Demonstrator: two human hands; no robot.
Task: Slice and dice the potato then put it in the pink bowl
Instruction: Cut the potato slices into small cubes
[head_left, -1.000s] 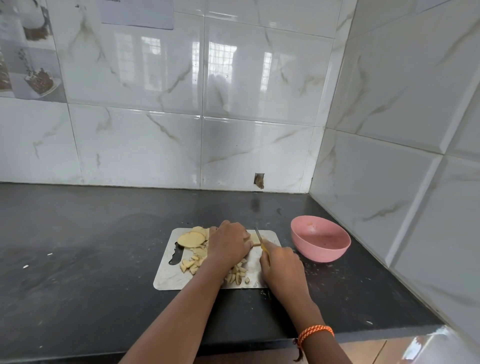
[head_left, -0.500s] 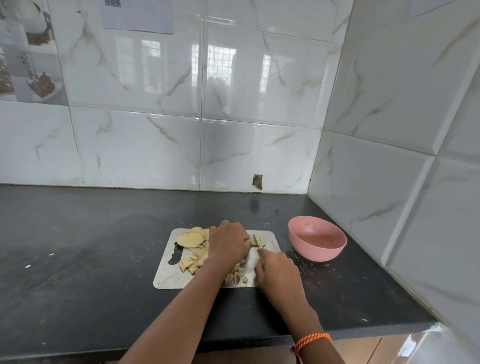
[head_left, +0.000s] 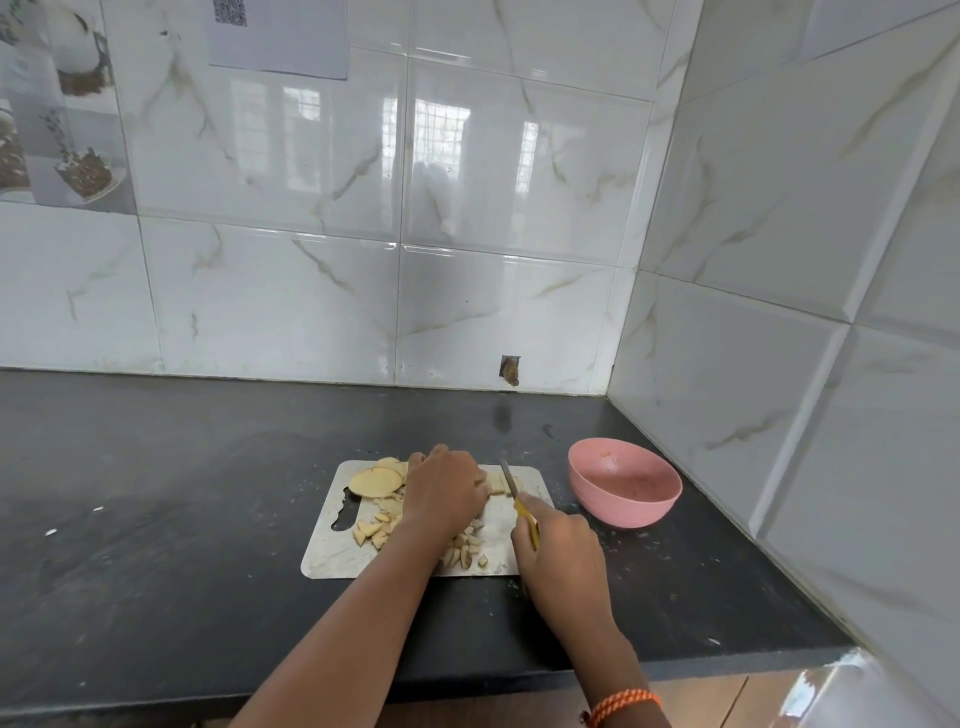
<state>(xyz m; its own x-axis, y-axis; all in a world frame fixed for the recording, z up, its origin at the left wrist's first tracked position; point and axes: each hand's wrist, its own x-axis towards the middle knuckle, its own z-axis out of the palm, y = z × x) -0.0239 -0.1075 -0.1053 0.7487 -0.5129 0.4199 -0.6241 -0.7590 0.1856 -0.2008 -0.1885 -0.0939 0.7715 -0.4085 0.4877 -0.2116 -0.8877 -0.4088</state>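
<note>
Right now your counter (head_left: 156, 493) runs dark and wide under the marble tiles, with a grey board (head_left: 332, 556) lying flat on it near the front edge. Just right of the board, not touching it, sits the pink bowl (head_left: 623, 488) (only a few specks show inside). Your left hand (head_left: 444, 491) lies knuckles-up over the middle of the board, fingers curled down onto a strip of potato (head_left: 497, 484) whose pale end pokes out on the right. Your right hand (head_left: 558, 545) is wrapped round a yellow-handled knife (head_left: 511, 486), the blade angled away from you with its tip over that strip. Round slices (head_left: 375, 480) are stacked at the board's far left corner. Small dice (head_left: 371, 531) lie scattered on the board on either side of your left wrist.
</note>
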